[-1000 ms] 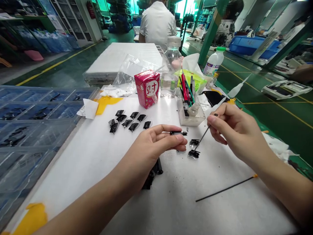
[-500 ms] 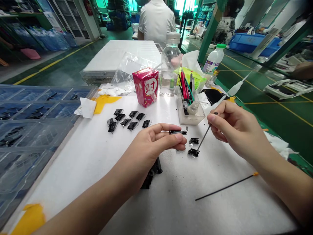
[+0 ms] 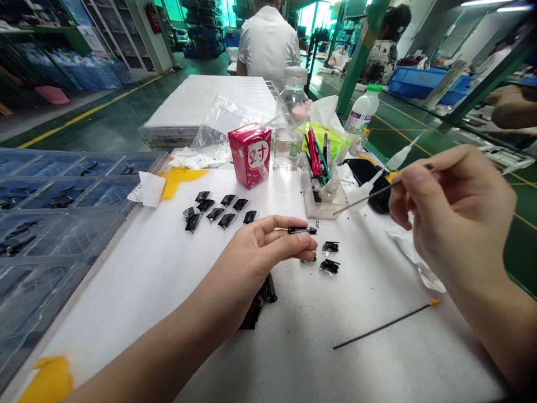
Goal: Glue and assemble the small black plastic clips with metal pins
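Between thumb and fingers, my left hand [image 3: 268, 243] pinches a small black part [image 3: 302, 230] above the white work surface. My right hand [image 3: 444, 201] is raised at the right and grips a thin dark rod [image 3: 373, 193], its tip pointing left toward the tool box. Small black parts with clear film [image 3: 330, 266] lie just right of my left hand, one partly hidden by its fingers. A group of similar black parts [image 3: 227, 220] sits farther back to the left. Under my left wrist is a pile of black pieces [image 3: 260, 302], partly covered.
A dark rod with an orange end [image 3: 386, 326] lies at the front right. A red drink carton [image 3: 250, 155], a clear bottle [image 3: 288, 146] and a tool box [image 3: 325, 209] stand at the back. A compartment tray [image 3: 79, 218] borders the left; a person [image 3: 269, 39] sits ahead.
My right hand has moved right and up, lifting the rod's tip off the black part on the surface. My left hand keeps its hold, almost unmoved.
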The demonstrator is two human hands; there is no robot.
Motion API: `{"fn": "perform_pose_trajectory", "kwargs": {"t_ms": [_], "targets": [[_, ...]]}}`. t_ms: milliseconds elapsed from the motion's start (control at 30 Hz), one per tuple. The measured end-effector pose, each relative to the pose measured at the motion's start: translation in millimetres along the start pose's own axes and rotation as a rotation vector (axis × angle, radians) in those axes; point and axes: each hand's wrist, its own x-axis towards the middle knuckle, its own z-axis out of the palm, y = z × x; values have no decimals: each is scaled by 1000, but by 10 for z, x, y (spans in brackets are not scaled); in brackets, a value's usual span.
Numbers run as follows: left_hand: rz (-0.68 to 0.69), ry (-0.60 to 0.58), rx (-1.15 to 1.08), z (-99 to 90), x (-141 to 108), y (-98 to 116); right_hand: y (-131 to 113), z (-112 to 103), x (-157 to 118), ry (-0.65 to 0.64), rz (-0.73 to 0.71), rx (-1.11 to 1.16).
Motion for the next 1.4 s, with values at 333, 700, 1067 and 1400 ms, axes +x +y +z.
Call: {"fn": "perform_pose_trajectory", "kwargs": {"t_ms": [333,700,1067,1400], "targets": [[3,-14,48,28,3,-11,23,130,132,-111,-146,-299],[36,4,-10,-6,16,-8,-79,-57,-444,-1025,-219,-664],[49,-13,-12,-22,43,-16,-58,-42,-464,-1058,-205,-730],[122,13,141,-20,6,-17,1,-40,-379,-1015,-277,-699]]}}
